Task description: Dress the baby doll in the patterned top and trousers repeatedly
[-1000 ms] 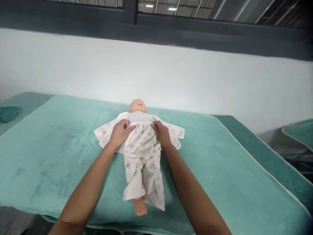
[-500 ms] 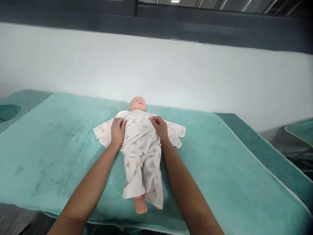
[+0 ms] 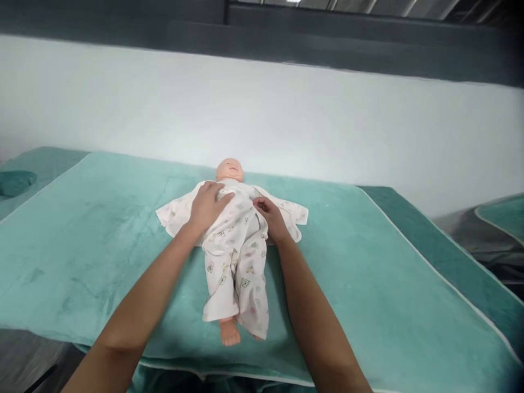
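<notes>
A baby doll lies on its back, its head towards the wall and its feet towards me. It wears white printed pants, pulled high over the belly, and a white top spread out at both sides. My left hand rests on the doll's torso, fingers extended and thumb apart over the upper edge of the pants. At the other side of the waist, my right hand has its fingers pinched at the pants' edge. One bare foot shows below a pant leg; the other is mostly covered.
Under the doll is a bed or table covered with green plush cloth, edged in pale piping. Behind it rises a white wall with a dark band above. A darker green cushion-like item lies at far left.
My left hand has moved from the doll's side up onto its torso, its fingers spreading. My right hand stays at the waist. The view has shifted slightly.
</notes>
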A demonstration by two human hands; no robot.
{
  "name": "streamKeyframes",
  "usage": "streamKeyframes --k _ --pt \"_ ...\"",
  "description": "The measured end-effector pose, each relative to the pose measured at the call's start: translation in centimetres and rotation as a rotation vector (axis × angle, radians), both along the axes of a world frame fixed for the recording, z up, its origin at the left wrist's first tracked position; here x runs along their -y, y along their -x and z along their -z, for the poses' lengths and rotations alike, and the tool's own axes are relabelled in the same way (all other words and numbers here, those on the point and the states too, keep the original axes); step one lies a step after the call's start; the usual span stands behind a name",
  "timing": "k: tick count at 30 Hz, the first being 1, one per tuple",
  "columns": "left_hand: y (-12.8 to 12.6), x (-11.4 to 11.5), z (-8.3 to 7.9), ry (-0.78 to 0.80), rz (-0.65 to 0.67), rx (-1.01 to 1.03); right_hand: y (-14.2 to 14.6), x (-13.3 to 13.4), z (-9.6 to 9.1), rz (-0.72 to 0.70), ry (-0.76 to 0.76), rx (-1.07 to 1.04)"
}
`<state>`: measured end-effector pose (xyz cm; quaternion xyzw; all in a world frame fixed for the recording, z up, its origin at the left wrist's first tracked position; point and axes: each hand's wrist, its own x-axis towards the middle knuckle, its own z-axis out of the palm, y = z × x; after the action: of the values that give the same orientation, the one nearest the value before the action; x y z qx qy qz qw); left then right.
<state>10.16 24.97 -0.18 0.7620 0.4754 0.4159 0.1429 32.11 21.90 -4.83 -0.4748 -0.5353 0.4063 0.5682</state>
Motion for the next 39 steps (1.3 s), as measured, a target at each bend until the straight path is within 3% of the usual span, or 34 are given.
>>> streamKeyframes --k 3,6,10,14,19,24,26,34,39 --pt "-2.0 -0.6 -1.8 0.008 -0.059 -0.257 0.0 -0.3 -0.1 -0.021 -0.005 -0.026" --pt "-3.6 -0.5 -2.4 -0.065 -0.046 -0.426 -0.1 -0.2 -0.1 -0.044 -0.012 -0.055" --pt "-4.0 0.4 -1.7 -0.328 0.085 -0.586 -0.4 0.3 -0.5 -0.04 -0.066 -0.051" --pt "-3.2 1.0 -0.2 -0.428 0.071 -0.545 0.0 1.0 -1.4 -0.114 -0.136 0.017" --pt "-2.7 2.5 0.0 -0.325 0.185 -0.495 0.4 1.6 -2.2 -0.113 -0.2 0.163" --pt "-2.5 4.2 -2.4 0.055 0.182 -0.314 -0.4 2.2 -3.1 -0.254 -0.157 0.219" --pt "-2.3 4.5 -3.6 0.128 0.232 -0.333 -1.1 2.4 -3.4 -0.314 -0.106 0.267" --pt "-2.2 4.5 -5.6 0.049 0.334 -0.759 -3.5 3.3 -3.7 -0.507 0.095 0.383" --pt "-2.7 6.1 -6.0 -0.036 0.164 -0.919 -3.9 3.8 -3.7 -0.553 0.125 0.474"
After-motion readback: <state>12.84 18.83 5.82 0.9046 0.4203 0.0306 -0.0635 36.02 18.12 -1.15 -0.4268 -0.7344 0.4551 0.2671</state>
